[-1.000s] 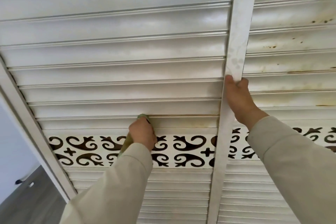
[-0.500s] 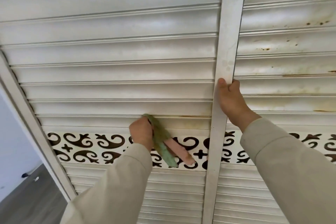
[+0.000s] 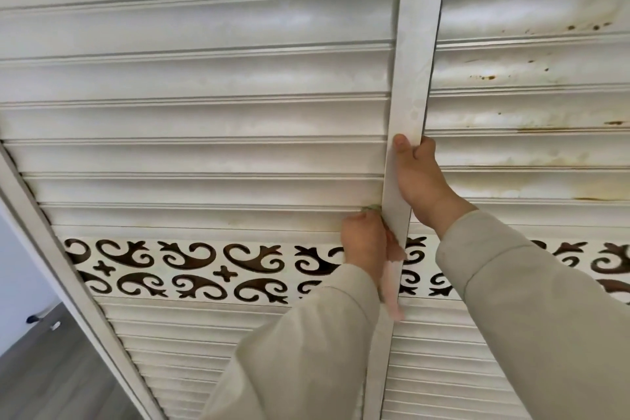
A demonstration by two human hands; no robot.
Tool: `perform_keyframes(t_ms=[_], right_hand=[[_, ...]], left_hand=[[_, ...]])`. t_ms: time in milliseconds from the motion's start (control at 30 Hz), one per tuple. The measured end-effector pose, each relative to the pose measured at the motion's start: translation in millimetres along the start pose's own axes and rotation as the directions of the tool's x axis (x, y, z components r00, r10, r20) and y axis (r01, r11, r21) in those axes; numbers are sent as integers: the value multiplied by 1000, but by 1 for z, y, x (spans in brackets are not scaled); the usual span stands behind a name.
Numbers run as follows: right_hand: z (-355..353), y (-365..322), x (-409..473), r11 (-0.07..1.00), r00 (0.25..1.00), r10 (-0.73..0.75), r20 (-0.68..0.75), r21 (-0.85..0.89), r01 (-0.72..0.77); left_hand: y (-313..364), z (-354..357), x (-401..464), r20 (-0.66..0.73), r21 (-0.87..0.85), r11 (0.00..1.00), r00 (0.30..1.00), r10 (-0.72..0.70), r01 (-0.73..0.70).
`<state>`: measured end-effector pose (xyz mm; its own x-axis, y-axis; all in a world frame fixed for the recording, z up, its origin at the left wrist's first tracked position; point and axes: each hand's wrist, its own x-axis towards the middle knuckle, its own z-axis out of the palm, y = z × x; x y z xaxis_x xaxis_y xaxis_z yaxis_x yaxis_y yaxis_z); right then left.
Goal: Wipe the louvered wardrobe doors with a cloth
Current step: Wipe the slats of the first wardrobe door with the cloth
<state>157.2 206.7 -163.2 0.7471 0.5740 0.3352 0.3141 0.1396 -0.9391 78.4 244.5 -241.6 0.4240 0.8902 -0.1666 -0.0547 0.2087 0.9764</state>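
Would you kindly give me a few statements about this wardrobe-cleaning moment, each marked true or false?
1. The left hand grips a green and pink cloth against a white louvered slat. True.
2. The right hand lies flat on the dark scrollwork band. False: it grips the white vertical door stile.
3. Brown rust-like stains mark the right-hand door's slats. True.
4. The cloth is at the door's far left edge. False: it is beside the stile.

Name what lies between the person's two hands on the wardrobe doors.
In the head view, the white upright door stile runs between the left hand, holding the cloth, and the right hand.
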Motion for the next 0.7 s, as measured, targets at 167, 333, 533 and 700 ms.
perform_keyframes(t_ms=[167, 333, 533, 700], right_hand=[[0, 1, -1, 1000, 1000, 3, 3, -3, -3], [0, 0, -1, 999, 1000, -12, -6, -31, 12], [1, 0, 1, 1000, 999, -12, -32, -17, 12], [-1, 2, 3, 1000, 1000, -10, -15, -3, 10]], left_hand=[[4, -8, -4, 5, 191, 971, 989, 144, -143], [31, -25, -7, 13, 111, 930, 937, 350, -349], [66, 3, 0, 181, 50, 884, 875, 449, -464], [20, -6, 10, 158, 180, 907, 921, 355, -381]])
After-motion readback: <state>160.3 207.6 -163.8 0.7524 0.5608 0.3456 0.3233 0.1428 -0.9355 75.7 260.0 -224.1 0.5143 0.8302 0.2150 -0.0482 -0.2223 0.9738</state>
